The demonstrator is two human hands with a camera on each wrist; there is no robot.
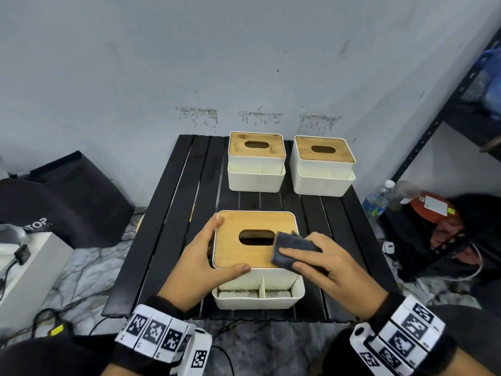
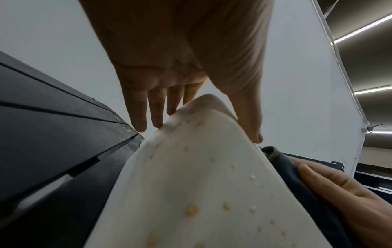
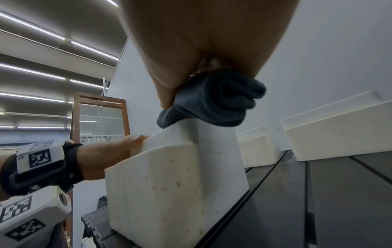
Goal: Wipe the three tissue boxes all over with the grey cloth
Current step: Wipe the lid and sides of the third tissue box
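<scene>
Currently wiping the lid of the near tissue box (image 1: 244, 251), between both hands: left hand (image 1: 200, 263) clasps its left corner, right hand (image 1: 325, 264) presses grey cloth (image 1: 291, 249) flat-fingered; next, sides.

A stained grey wall (image 1: 189, 63) is rising at twelve o'clock. Black shelving (image 1: 444, 137) is standing at three o'clock, and what is probably marbled flooring (image 1: 89, 270) is showing at eight.
</scene>
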